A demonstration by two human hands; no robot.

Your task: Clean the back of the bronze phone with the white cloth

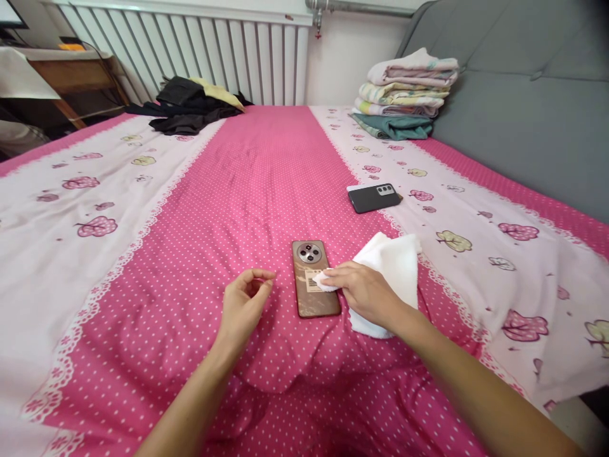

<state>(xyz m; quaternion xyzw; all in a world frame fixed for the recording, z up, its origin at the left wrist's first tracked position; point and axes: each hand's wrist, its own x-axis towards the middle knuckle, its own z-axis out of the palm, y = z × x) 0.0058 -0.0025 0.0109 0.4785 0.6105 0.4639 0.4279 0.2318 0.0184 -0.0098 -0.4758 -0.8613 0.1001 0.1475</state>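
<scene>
Brown phone [314,303] lies camera-side up on the pink bedspread [266,190]; likely light, stiff, slick-backed, best held by its long edges. Right hand [365,292], reaching over its right edge, pinches white cloth [396,266] against its label [310,281]; pressure unclear. Left hand [244,299], just left, is loosely half-curled, apparently empty.

Room leftward of the left hand [242,306]; white cloth [397,270] (rumpled) obstructs right of brown phone [314,303].

Phone [309,301] on bed [266,158]; cloth [397,270] right
</scene>
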